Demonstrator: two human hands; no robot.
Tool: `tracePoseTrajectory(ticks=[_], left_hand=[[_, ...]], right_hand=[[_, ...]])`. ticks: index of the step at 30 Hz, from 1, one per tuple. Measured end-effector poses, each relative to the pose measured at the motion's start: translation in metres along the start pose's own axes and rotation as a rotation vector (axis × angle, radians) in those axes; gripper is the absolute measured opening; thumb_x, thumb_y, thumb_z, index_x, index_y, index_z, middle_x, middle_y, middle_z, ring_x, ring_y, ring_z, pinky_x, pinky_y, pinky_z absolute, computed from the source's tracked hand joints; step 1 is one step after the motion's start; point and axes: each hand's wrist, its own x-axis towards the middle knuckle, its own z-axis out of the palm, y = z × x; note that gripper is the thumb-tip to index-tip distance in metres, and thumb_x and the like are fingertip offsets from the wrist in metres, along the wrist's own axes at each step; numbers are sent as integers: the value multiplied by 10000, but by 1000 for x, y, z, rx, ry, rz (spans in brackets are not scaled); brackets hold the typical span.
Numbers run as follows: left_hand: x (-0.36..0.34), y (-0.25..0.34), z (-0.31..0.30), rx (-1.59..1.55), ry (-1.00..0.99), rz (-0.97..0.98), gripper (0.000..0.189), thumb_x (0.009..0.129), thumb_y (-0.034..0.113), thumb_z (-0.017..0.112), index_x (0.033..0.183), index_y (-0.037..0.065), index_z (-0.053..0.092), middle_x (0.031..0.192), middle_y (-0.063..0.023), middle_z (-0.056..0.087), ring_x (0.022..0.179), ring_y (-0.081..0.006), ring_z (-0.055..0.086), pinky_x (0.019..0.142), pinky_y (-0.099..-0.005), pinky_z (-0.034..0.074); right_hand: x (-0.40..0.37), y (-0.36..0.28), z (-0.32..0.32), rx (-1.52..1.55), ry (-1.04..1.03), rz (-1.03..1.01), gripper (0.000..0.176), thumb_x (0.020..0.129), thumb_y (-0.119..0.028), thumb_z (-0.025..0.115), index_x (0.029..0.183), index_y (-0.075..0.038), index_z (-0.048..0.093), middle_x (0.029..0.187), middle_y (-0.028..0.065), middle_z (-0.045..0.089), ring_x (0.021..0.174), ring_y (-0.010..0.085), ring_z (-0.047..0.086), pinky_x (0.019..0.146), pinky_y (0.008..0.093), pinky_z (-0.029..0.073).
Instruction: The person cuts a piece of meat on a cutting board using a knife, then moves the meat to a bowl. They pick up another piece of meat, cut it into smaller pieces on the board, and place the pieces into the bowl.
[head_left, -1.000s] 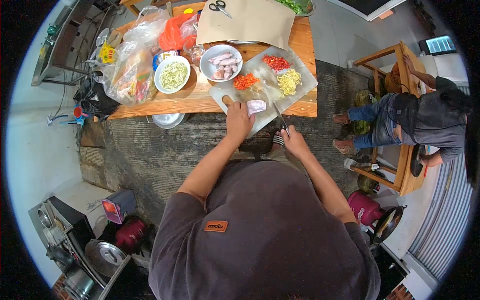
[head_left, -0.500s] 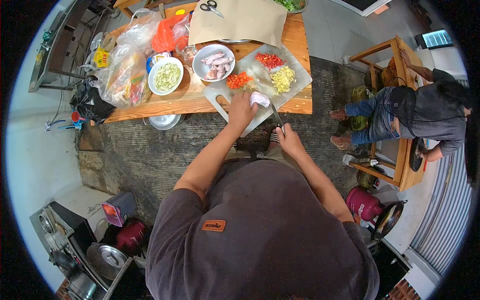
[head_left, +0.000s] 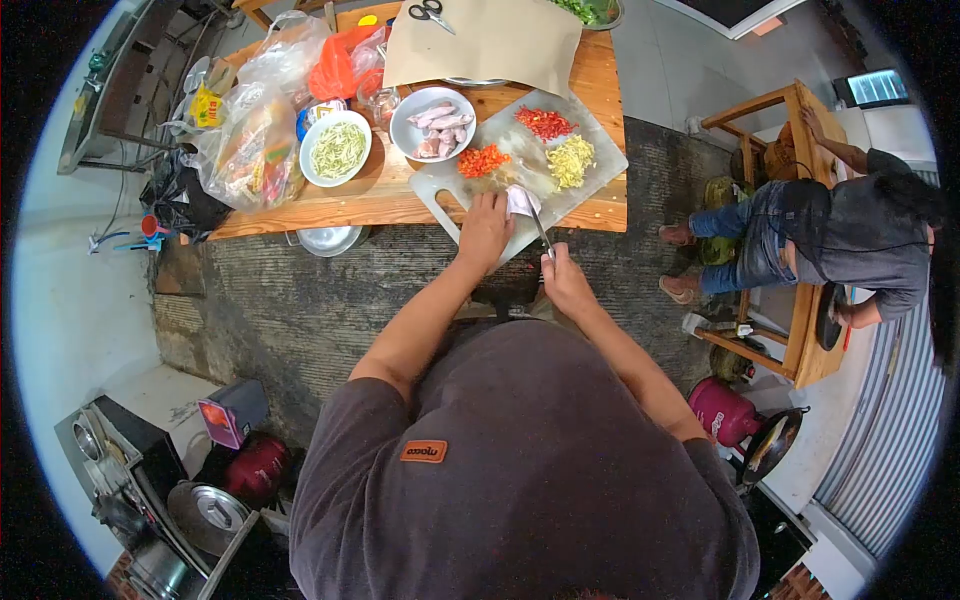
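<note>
Shirt (head_left: 560, 460): dark charcoal grey, plain, loose, soft creases by left sleeve (head_left: 352, 425). Right sleeve (head_left: 722, 490) same cloth, both short. Left hand (head_left: 487, 228), right hand (head_left: 566, 280) bare. On shirt front, wearer's left: small rectangular orange-brown patch (head_left: 424, 451), dark lettering, upside down in head view

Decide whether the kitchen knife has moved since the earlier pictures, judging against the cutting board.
Yes: against the cutting board, the kitchen knife has shifted left in the view, bringing its blade to the pale raw meat.
</note>
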Motion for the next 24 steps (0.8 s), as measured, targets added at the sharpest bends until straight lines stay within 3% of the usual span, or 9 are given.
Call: tracePoseTrajectory(ticks=[4, 9, 19, 21, 24], left_hand=[[6, -4, -2, -25, 13, 3, 407, 820, 178, 693, 1147, -11, 540, 1101, -199, 573, 1072, -371, 542, 932, -441, 474], [10, -3, -3, -221, 57, -84, 310, 827, 189, 668, 1035, -8, 552, 976, -239, 625, 985, -417, 601, 872, -496, 501], [12, 3, -9, -298, 67, -164, 209, 875, 214, 645, 996, 64, 564, 865, -218, 648, 850, -435, 637, 742, -538, 506], [13, 6, -13, -328, 19, -214, 183, 896, 213, 630, 976, 61, 564, 844, -223, 642, 848, -430, 637, 731, -539, 496], [15, 4, -10, -319, 63, -154, 171, 905, 204, 618, 975, 56, 565, 838, -224, 643, 848, -428, 636, 734, -531, 493]], right_hand=[[3, -7, -1, -33, -4, -13, 321, 1055, -298, 413, 1150, 8, 435, 971, 327, 639, 944, 520, 620, 829, 566, 463], [8, -5, 5, -43, 53, -80, 297, 1048, -284, 433, 1115, 5, 455, 953, 312, 649, 923, 504, 632, 831, 571, 469], [15, -17, 6, -60, 35, -82, 282, 1047, -261, 429, 1110, 13, 447, 907, 312, 656, 888, 502, 639, 804, 574, 475], [15, -21, 4, -90, -33, -61, 297, 1043, -276, 398, 1139, 3, 436, 1004, 331, 654, 946, 510, 635, 854, 590, 476], [17, -26, 3, -112, -60, -29, 306, 1044, -280, 385, 1156, 1, 430, 1009, 329, 656, 939, 509, 639, 846, 596, 480]])
